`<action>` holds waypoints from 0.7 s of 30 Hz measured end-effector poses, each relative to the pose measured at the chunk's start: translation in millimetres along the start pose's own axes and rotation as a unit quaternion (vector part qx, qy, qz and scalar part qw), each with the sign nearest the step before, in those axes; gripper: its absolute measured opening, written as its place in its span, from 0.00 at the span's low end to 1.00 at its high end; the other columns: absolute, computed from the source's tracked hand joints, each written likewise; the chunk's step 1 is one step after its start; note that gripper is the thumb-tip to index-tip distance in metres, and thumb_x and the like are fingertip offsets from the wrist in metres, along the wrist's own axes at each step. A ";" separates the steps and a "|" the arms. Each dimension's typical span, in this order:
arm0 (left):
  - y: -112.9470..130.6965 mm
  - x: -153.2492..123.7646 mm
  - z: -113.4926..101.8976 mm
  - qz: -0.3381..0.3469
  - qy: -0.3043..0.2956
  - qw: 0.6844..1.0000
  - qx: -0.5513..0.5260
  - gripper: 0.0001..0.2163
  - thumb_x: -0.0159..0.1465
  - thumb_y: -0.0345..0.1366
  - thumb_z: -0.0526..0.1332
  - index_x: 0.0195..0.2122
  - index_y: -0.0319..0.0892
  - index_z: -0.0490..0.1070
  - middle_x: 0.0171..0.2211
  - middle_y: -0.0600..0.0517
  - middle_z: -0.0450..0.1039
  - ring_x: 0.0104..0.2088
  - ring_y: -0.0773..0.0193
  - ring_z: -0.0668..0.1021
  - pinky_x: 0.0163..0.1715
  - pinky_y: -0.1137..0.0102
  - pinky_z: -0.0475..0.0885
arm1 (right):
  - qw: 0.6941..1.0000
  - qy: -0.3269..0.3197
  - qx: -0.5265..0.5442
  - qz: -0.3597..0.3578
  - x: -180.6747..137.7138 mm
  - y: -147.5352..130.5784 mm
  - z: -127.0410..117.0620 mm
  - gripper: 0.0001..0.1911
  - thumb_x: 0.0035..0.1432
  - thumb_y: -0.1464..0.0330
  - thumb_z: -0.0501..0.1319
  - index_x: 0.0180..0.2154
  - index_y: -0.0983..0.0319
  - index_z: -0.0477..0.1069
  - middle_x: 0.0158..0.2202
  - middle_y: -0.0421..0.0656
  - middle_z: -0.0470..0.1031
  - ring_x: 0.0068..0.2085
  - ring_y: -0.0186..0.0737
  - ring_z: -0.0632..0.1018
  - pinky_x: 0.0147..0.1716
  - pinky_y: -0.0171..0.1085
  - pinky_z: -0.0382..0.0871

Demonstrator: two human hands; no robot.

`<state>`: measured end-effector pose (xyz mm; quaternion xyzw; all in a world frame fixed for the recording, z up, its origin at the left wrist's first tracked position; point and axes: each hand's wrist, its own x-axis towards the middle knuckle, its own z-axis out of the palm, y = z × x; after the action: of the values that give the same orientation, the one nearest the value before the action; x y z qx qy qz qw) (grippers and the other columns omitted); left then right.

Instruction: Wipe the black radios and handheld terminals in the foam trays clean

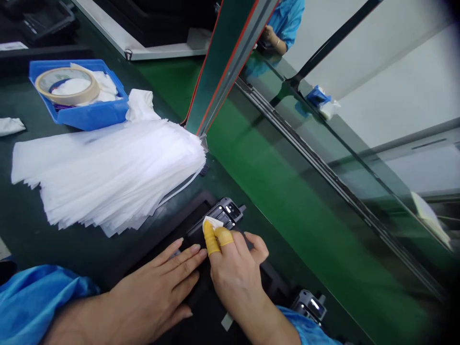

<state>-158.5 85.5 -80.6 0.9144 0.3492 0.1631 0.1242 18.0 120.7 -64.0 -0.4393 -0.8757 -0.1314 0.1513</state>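
A grey-and-black handheld device with a stubby antenna-like end lies in a dark tray. My right hand, with yellow finger cots on two fingers, pinches a small white wiping cloth against the device's surface. Just to the left, my left hand lies flat with its fingers stretched out and nothing in it. Its fingertips rest at the lower end of the device, partly beside the right hand; exact contact is hard to see. Much of the device is hidden under my right hand.
A fanned stack of white sheets or bags lies left of the tray. Behind it stands a blue bin with a tape roll. A second device is at lower right. A transparent partition rises on the right; a person is beyond.
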 end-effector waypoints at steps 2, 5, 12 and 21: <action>-0.3 -1.0 1.6 0.005 -0.004 1.000 -0.001 0.18 0.68 0.46 0.51 0.50 0.40 0.72 0.55 0.49 0.69 0.59 0.62 0.66 0.64 0.65 0.31 | 1.000 0.000 -0.002 -0.001 0.0 -0.5 0.8 0.14 0.55 0.78 0.51 0.24 0.60 0.69 0.29 0.41 0.69 0.33 0.38 0.65 0.46 0.46 0.48; -0.8 -3.5 5.4 0.013 0.000 1.000 -0.006 0.19 0.68 0.45 0.50 0.49 0.39 0.72 0.55 0.47 0.69 0.60 0.60 0.64 0.65 0.62 0.35 | 1.000 -0.008 -0.006 0.001 -3.4 0.4 -2.2 0.14 0.54 0.79 0.50 0.23 0.60 0.68 0.28 0.41 0.69 0.34 0.38 0.66 0.46 0.46 0.48; -1.8 -6.5 10.0 0.015 0.001 1.000 -0.016 0.18 0.68 0.44 0.51 0.51 0.39 0.70 0.59 0.45 0.64 0.62 0.58 0.61 0.65 0.60 0.40 | 0.999 -0.012 -0.020 0.022 -19.4 -0.6 -7.8 0.14 0.52 0.81 0.50 0.25 0.60 0.69 0.29 0.41 0.71 0.33 0.38 0.66 0.46 0.45 0.50; -1.1 -6.9 10.0 0.016 0.007 1.000 -0.003 0.17 0.66 0.44 0.54 0.49 0.38 0.71 0.59 0.44 0.64 0.62 0.56 0.62 0.64 0.59 0.44 | 0.997 -0.035 -0.026 0.069 -35.6 10.2 -16.7 0.12 0.48 0.81 0.53 0.24 0.60 0.67 0.29 0.39 0.67 0.32 0.36 0.65 0.43 0.42 0.52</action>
<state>-160.2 80.4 -91.6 0.9184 0.3345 0.1726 0.1216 49.1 94.6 -61.2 -0.5068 -0.8444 -0.1277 0.1177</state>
